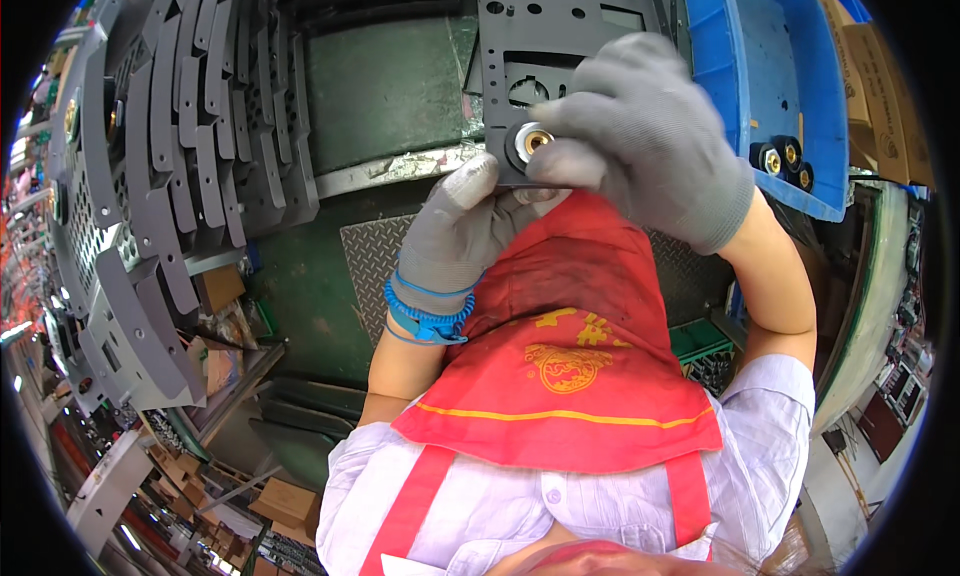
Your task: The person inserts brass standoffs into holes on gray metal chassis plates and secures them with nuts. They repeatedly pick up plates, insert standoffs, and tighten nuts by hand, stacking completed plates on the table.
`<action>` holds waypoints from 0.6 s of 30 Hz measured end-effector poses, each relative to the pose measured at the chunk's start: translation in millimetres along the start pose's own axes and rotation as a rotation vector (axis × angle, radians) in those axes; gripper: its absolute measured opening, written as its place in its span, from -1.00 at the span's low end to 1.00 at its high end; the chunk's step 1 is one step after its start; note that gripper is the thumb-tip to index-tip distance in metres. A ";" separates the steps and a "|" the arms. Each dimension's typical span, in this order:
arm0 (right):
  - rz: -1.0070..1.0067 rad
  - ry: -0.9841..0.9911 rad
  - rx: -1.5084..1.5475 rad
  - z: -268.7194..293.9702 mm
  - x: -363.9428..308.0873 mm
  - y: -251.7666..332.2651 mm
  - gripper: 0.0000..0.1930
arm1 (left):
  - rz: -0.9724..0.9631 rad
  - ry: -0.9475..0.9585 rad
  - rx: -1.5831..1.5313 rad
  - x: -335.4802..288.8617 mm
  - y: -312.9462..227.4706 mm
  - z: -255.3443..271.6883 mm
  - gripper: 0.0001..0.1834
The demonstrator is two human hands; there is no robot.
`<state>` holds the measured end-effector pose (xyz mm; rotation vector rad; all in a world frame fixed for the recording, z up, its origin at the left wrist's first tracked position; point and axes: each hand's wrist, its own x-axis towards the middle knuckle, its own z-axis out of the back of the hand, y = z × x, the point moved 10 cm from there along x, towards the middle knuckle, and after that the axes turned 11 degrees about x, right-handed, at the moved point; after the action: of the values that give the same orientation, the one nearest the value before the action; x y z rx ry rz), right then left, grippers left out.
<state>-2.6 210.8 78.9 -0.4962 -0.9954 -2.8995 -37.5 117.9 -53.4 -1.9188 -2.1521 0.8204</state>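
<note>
A dark grey metal panel with holes and cutouts lies in front of me, its near end by my apron. At its near corner sits a round black fitting with a silver ring and brass centre. Thumb and fingers of my gloved right hand close around the silver ring from the right. My gloved left hand grips the panel's near edge, thumb by the corner; its other fingers are partly hidden beneath. A blue coiled wrist strap circles my left wrist.
On the right stands a blue plastic bin with several black-and-brass fittings inside. Dark bent metal panels stand in a row at the left. A green work surface lies between. Cardboard boxes sit beyond the bin.
</note>
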 end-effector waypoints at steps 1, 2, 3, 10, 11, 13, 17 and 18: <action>-0.002 0.019 -0.027 12.2 1.4 2.0 -0.69 | -0.004 -0.013 0.019 -0.5 -0.7 1.0 -0.50; -0.004 0.039 -0.055 17.5 2.1 3.4 -0.64 | -0.008 -0.027 0.038 -1.0 -1.4 1.7 -0.51; 0.005 -0.061 0.030 18.7 1.0 4.4 -0.59 | -0.012 -0.041 0.058 -1.8 -2.0 3.0 -0.51; 0.098 0.002 0.136 25.3 -9.8 10.6 -0.74 | -0.015 0.056 -0.009 3.4 -1.6 -1.2 -0.52; 0.050 0.046 0.129 33.4 -13.6 7.2 -0.81 | -0.014 -0.018 -0.001 2.1 -5.6 -3.3 -0.52; -0.115 0.075 0.047 56.5 -18.7 -1.4 -0.87 | -0.044 -0.064 0.030 0.3 -14.4 -0.5 -0.53; -0.421 -0.064 -0.445 150.6 -86.9 -59.0 -0.67 | 0.006 -0.102 0.011 -7.1 -23.8 6.7 -0.49; -0.603 0.050 -0.506 158.3 -113.7 -84.0 -0.63 | -0.005 -0.152 0.018 -12.1 -28.7 1.8 -0.48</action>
<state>139.2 365.3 111.6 -0.1368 -0.4367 -3.7004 -61.3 104.8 -38.0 -1.8988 -2.2237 1.0112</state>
